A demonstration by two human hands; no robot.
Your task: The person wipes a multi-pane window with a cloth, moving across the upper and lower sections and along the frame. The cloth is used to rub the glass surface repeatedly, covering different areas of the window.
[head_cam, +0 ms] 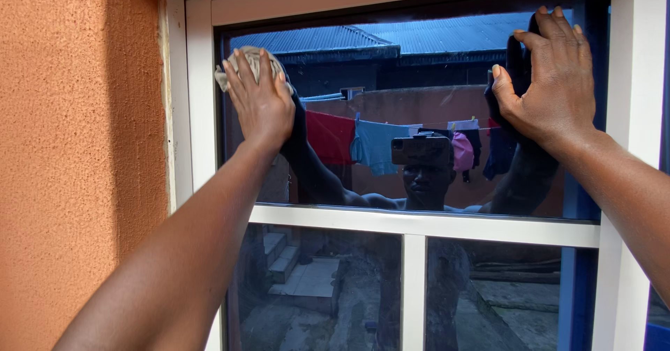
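Wiping the upper pane: left hand (pixel 259 100) presses a wadded pale rag (pixel 246 63) flat-palmed against the glass (pixel 391 100), near its top left corner.
Right hand (pixel 551 79) lies open on the pane's right edge, holding nothing. The next stroke calls, by judgement, for steady pressure across the dark, reflective glass in its white frame (pixel 426 227).

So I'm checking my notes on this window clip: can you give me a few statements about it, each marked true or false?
1. The left hand presses a pale cloth against the upper pane. True.
2. The right hand hangs clear of the glass. False: it lies flat on the pane, near the right frame.
3. The window frame is white. True.
4. The wall left of the window is blue. False: it is rough and orange.
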